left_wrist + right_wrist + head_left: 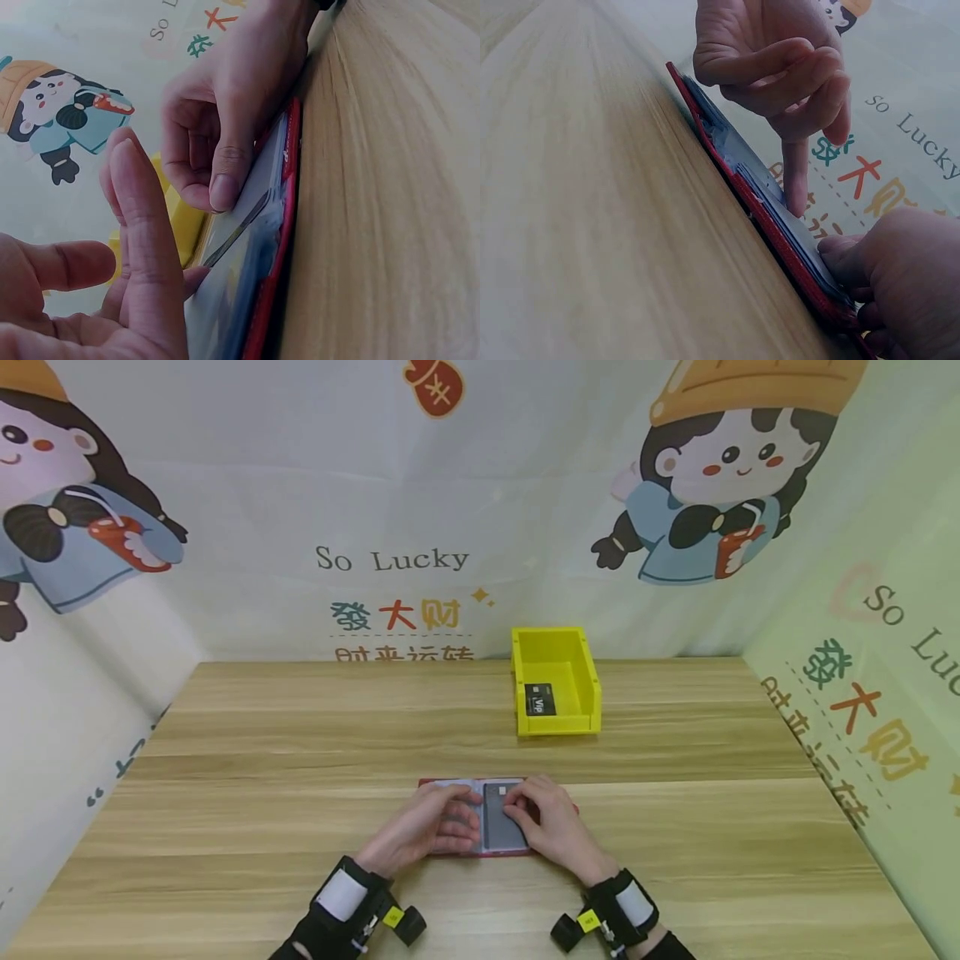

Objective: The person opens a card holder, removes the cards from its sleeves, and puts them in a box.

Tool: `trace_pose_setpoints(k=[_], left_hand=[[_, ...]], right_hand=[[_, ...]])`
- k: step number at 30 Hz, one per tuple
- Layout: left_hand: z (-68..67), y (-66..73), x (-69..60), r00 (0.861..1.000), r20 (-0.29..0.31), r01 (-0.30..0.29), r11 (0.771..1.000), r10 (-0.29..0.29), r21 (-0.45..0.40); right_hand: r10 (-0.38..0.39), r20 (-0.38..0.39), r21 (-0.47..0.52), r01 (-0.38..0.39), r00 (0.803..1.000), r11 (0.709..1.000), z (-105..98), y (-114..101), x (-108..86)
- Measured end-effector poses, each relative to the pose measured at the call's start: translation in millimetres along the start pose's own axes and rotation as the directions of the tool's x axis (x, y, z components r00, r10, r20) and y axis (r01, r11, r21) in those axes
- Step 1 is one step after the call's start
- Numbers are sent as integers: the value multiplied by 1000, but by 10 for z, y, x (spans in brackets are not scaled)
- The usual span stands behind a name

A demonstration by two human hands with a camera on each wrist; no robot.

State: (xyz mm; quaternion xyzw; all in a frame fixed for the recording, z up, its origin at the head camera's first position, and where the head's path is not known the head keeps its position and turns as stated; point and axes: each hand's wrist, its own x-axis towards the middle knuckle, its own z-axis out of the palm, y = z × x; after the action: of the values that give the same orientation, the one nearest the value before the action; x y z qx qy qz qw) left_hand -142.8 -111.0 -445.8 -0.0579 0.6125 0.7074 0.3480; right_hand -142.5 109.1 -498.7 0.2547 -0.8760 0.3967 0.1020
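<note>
A red card holder point(504, 854) with clear sleeves lies spread open on the table. On its right page is a dark grey card point(497, 827) with a chip. In the left wrist view the edge of the card point(238, 228) shows as a slanting dark line by the fold. My right hand point(551, 822) is at the right page, its thumb point(838, 251) and curled forefinger pinching at the card. My left hand point(438, 822) hovers over the left page with loosely bent fingers. Its extended forefinger point(796, 180) touches near the card's inner edge.
A yellow bin point(581, 724) stands behind the card holder, near the back of the table. Inside it a black card marked Vip point(540, 700) leans at the front left. Printed cloth point(525, 510) hangs behind and at both sides of the wooden table point(300, 735).
</note>
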Motion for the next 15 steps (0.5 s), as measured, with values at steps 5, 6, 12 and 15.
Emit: trace_pose_setpoints(k=[5,6,12,15], left_hand=[[-6,2,23,1000,0,-1,1000,1,-13],[-10,0,26,1000,2,-1,1000,1,-23],[-32,-14,20,1000,13,8,996,-7,-84],[-19,-8,9,1000,23,10,998,-9,-66]], right_hand=[[5,12,8,-5,1000,1000,-12,-5,-2],[5,15,10,-5,1000,1000,-13,-3,-1],[7,33,8,-8,999,1000,-14,9,-1],[6,27,11,-6,1000,1000,-9,12,1]])
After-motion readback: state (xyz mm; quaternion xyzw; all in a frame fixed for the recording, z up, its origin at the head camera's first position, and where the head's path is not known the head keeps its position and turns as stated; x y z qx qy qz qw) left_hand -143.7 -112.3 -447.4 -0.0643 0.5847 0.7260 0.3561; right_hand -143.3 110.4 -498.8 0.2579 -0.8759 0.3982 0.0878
